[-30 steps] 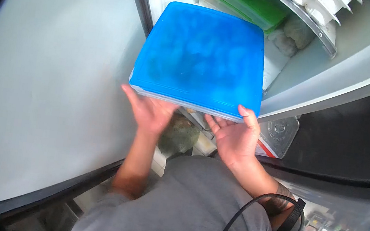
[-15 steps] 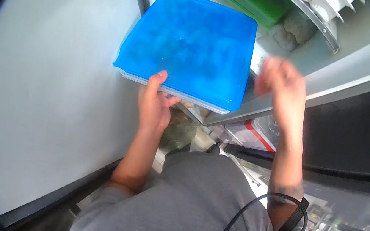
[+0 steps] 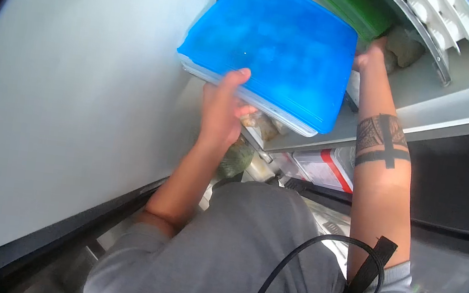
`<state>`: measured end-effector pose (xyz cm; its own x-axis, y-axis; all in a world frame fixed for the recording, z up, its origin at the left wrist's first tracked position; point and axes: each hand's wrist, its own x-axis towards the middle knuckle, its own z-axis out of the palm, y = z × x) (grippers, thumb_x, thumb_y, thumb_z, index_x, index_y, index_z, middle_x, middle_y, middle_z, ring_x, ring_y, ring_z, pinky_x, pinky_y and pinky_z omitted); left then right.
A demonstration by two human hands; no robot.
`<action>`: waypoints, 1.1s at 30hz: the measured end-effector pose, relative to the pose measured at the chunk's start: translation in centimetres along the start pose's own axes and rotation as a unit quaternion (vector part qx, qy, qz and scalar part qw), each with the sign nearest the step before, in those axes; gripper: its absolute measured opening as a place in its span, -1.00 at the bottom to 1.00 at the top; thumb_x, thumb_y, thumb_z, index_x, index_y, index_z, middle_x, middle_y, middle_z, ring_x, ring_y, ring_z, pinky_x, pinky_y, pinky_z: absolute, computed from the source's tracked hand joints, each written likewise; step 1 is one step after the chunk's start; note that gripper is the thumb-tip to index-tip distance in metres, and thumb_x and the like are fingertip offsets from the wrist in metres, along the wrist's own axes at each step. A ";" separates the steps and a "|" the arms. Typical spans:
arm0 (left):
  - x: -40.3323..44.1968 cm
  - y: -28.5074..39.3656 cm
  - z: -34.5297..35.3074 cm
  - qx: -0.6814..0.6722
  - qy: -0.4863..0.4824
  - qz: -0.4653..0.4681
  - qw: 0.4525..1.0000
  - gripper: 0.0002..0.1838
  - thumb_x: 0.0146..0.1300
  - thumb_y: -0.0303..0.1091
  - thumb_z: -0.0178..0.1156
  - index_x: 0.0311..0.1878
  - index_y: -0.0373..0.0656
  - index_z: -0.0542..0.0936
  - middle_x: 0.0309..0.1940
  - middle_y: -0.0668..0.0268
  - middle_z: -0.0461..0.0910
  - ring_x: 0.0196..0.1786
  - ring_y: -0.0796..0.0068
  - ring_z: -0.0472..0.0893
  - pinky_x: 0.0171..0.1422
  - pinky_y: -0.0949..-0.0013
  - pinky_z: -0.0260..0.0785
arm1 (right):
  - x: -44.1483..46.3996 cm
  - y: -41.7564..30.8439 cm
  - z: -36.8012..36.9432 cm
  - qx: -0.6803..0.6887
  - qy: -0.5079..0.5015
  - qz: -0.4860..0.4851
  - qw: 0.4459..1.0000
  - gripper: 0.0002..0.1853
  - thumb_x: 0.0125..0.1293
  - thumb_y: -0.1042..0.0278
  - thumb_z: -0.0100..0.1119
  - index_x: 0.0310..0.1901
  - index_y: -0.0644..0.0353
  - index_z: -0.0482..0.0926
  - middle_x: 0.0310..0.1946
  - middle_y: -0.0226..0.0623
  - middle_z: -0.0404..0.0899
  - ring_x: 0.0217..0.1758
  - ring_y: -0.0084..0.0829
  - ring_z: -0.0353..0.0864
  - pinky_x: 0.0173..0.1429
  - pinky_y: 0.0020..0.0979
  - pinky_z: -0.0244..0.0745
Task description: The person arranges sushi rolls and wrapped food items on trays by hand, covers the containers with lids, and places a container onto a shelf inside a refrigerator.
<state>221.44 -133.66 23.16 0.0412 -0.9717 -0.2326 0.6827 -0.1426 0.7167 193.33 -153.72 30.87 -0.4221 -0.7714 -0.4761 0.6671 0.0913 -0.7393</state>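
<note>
My left hand [image 3: 220, 112] grips the near edge of a wide, flat plastic food container [image 3: 275, 52] with a translucent blue lid. The thumb presses on the lid and the fingers reach underneath; the container is slightly tilted. My right hand [image 3: 372, 53] is inside the fridge, at the container's far right side, just below a green container [image 3: 359, 9]. Its fingers are mostly hidden, so I cannot tell whether they touch either container. Beside that hand lies a greyish bagged item [image 3: 405, 47].
A large pale door panel [image 3: 88, 99] stands on the left. At upper right, a metal-edged rack [image 3: 428, 44] carries white trays. Below the fridge's ledge [image 3: 455, 109] is a box with a red stripe [image 3: 334, 169]. A black strap [image 3: 369, 268] hangs at my right arm.
My right hand has reached forward into the fridge, towards the green container. My left hand and the blue-lidded container have shifted up and to the right in view.
</note>
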 end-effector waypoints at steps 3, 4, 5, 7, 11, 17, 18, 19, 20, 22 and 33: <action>0.1 0.5 0.2 0.012 -0.001 -0.010 1.000 -0.32 0.33 -0.11 0.38 0.41 -0.24 0.42 0.31 0.13 0.55 0.25 0.11 0.65 0.22 -0.13 0.62 | 0.3 0.0 0.2 -0.003 0.001 -0.009 1.000 -0.18 0.52 -0.15 0.27 0.63 0.07 0.23 0.61 -0.09 0.27 0.55 -0.05 0.36 0.50 0.12 0.38; 0.1 0.8 0.3 0.019 -0.002 -0.011 1.000 -0.33 0.33 -0.11 0.37 0.39 -0.25 0.43 0.29 0.14 0.56 0.23 0.11 0.67 0.21 -0.12 0.63 | 0.5 -0.1 0.5 -0.004 -0.001 -0.013 1.000 -0.18 0.52 -0.16 0.27 0.63 0.06 0.23 0.61 -0.09 0.26 0.55 -0.04 0.36 0.50 0.13 0.37; 0.1 1.1 0.3 0.024 0.001 -0.008 1.000 -0.33 0.33 -0.11 0.37 0.39 -0.25 0.43 0.29 0.14 0.56 0.23 0.11 0.67 0.21 -0.12 0.63 | 0.6 -0.2 0.7 -0.006 -0.003 -0.019 1.000 -0.18 0.52 -0.17 0.27 0.63 0.05 0.23 0.61 -0.10 0.26 0.54 -0.03 0.36 0.50 0.13 0.37; 0.2 1.1 0.5 0.035 0.010 -0.006 0.999 -0.36 0.34 -0.11 0.36 0.37 -0.26 0.45 0.27 0.14 0.59 0.20 0.13 0.69 0.13 -0.08 0.67 | 0.8 -0.5 1.1 -0.008 -0.002 -0.036 0.999 -0.18 0.51 -0.18 0.27 0.63 0.04 0.23 0.61 -0.10 0.26 0.54 -0.02 0.36 0.49 0.15 0.37; 0.5 1.3 0.8 0.041 0.001 -0.007 0.999 -0.39 0.36 -0.12 0.33 0.34 -0.27 0.46 0.25 0.12 0.60 0.17 0.15 0.71 0.06 -0.04 0.71 | 1.0 -2.6 1.8 -0.015 -0.003 -0.097 0.995 -0.17 0.50 -0.20 0.27 0.62 0.02 0.23 0.61 -0.11 0.24 0.52 0.01 0.35 0.48 0.18 0.36; 0.4 1.8 1.4 0.049 0.014 -0.005 0.999 -0.44 0.39 -0.13 0.29 0.30 -0.30 0.48 0.20 0.11 0.62 0.11 0.16 0.74 0.00 -0.01 0.75 | 1.2 -4.7 2.9 -0.019 -0.012 -0.165 0.986 -0.16 0.48 -0.23 0.28 0.62 -0.02 0.22 0.61 -0.12 0.22 0.51 0.05 0.34 0.47 0.22 0.35; 0.3 2.0 1.6 0.060 0.012 -0.002 0.998 -0.44 0.39 -0.13 0.29 0.31 -0.29 0.48 0.19 0.11 0.63 0.09 0.17 0.75 -0.05 0.04 0.76 | 1.2 -4.8 2.9 -0.021 -0.011 -0.169 0.985 -0.16 0.47 -0.24 0.28 0.61 -0.03 0.22 0.61 -0.12 0.22 0.50 0.05 0.34 0.47 0.23 0.34; 0.3 2.1 1.8 0.070 0.009 0.001 0.997 -0.44 0.39 -0.13 0.29 0.31 -0.29 0.48 0.17 0.11 0.64 0.06 0.18 0.76 -0.10 0.09 0.76 | 1.1 -5.0 2.7 -0.022 -0.010 -0.172 0.985 -0.16 0.47 -0.25 0.28 0.61 -0.04 0.22 0.61 -0.12 0.22 0.50 0.06 0.34 0.47 0.24 0.34; 0.5 2.3 2.1 0.069 0.010 0.005 0.998 -0.44 0.39 -0.13 0.29 0.31 -0.29 0.48 0.17 0.11 0.64 0.06 0.18 0.76 -0.10 0.09 0.76 | 0.9 -5.1 2.5 -0.024 -0.009 -0.175 0.984 -0.16 0.47 -0.25 0.28 0.61 -0.04 0.22 0.61 -0.12 0.21 0.50 0.07 0.34 0.47 0.24 0.34; 1.2 2.7 2.8 0.065 0.002 0.039 0.997 -0.39 0.38 -0.06 0.31 0.31 -0.31 0.48 0.13 0.12 0.65 0.02 0.21 0.77 -0.19 0.21 0.75 | 0.9 -5.1 2.0 -0.028 -0.005 -0.183 0.983 -0.15 0.46 -0.26 0.29 0.61 -0.06 0.22 0.61 -0.12 0.21 0.49 0.08 0.34 0.46 0.26 0.33; 12.2 -3.2 9.3 0.149 0.056 0.037 0.987 0.09 0.37 0.31 0.33 0.56 -0.48 0.19 0.42 -0.10 0.45 0.38 0.05 0.55 0.35 0.12 0.47 | 2.7 -5.5 1.9 -0.126 0.024 -0.192 0.973 -0.12 0.37 -0.42 0.34 0.53 -0.06 0.33 0.39 -0.14 0.39 0.26 0.10 0.47 0.25 0.21 0.54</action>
<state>212.96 -146.84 24.19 0.1743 -0.9570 -0.2319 0.4311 -0.1376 0.8918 189.70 -157.54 34.52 -0.6431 -0.7489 -0.1597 0.2853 -0.0407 -0.9576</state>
